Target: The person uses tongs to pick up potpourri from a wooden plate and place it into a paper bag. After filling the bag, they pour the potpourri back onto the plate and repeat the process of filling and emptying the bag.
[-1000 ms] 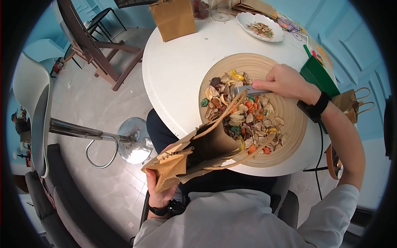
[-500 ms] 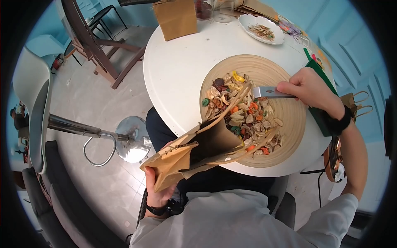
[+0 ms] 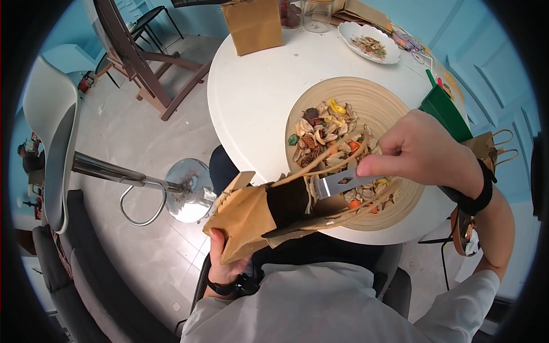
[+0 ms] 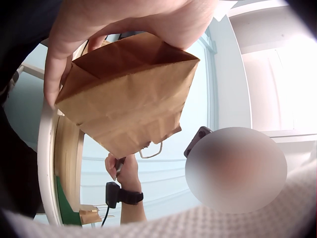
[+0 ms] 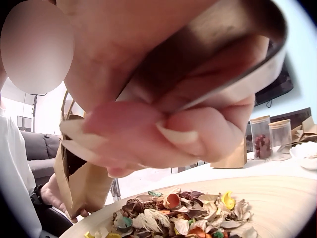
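Note:
In the head view my left hand (image 3: 227, 264) grips the bottom end of a brown paper bag (image 3: 243, 220), which lies tilted with its torn mouth and twisted handles towards a round wooden plate (image 3: 366, 91). Dried potpourri (image 3: 320, 137), with petals, cones and orange and yellow bits, is heaped on that plate. My right hand (image 3: 426, 148) pinches metal tongs (image 3: 345, 182) with a diamond-shaped cut-out. Their tips are at the bag's mouth, with pale dried pieces at them. The right wrist view shows the bent metal strip of the tongs inside the curled fingers.
At the table's back stand another paper bag (image 3: 254, 26), glass jars (image 3: 317, 17) and a scalloped white dish (image 3: 392, 56) holding dried bits. A green container (image 3: 446, 114) and a small handled bag (image 3: 486, 150) are at the right. A white stool (image 3: 48, 108) stands left of the table.
My right hand first drew the tongs back right from the heap, then brought them down and left to the bag's mouth. The left hand keeps hold of the bag, whose mouth has shifted slightly.

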The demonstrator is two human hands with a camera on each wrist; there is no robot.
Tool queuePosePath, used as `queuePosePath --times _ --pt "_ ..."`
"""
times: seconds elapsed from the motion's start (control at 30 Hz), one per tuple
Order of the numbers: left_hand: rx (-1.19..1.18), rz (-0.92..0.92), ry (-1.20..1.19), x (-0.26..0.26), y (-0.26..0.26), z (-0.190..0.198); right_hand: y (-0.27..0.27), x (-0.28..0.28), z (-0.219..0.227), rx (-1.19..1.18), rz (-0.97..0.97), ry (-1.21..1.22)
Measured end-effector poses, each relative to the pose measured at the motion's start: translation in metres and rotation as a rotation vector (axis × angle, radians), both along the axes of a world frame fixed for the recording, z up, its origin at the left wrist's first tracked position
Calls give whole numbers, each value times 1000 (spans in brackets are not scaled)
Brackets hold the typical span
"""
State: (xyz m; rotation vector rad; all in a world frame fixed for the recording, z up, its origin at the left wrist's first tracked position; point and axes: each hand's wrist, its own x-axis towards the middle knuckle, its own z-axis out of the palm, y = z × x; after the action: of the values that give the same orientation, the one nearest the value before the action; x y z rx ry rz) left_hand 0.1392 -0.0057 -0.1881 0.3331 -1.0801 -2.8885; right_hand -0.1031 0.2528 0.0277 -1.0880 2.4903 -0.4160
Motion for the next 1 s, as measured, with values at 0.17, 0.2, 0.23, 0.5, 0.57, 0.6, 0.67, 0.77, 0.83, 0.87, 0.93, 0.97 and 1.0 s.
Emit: queuePosePath --times 0.17,0.2,0.23,0.5,0.57,0.6,0.67,0.77,0.83,0.87,0.93,0.97,1.0 --pt "1 -49 56 -9 4 12 0 -1 -3 28 -9 4" --pt "23 -31 54 -8 3 8 0 -1 -3 30 -8 4" --pt "46 -12 51 -11 5 13 0 -1 -2 35 -20 9" --pt "-80 -73 -24 -25 14 42 -6 18 10 -67 182 363" --pt "-87 -63 -15 -24 13 41 0 16 11 -173 172 359" --pt "-84 -61 -7 -23 12 38 4 14 15 -173 175 359" --pt "-79 -57 3 -22 9 32 16 9 26 -97 52 146" --pt "-36 10 8 -20 8 24 34 -14 13 -184 -204 -56" --pt "21 44 7 -18 7 21 44 -37 1 -117 -255 -20" --pt "39 39 18 -17 5 18 47 -49 -7 -54 -306 14" --pt "7 39 19 -18 7 22 53 -73 -29 -24 -335 42" --pt "-26 37 18 -19 8 24 54 -82 -38 5 -366 68" --pt "-25 38 19 -20 7 22 52 -90 -43 6 -365 70"
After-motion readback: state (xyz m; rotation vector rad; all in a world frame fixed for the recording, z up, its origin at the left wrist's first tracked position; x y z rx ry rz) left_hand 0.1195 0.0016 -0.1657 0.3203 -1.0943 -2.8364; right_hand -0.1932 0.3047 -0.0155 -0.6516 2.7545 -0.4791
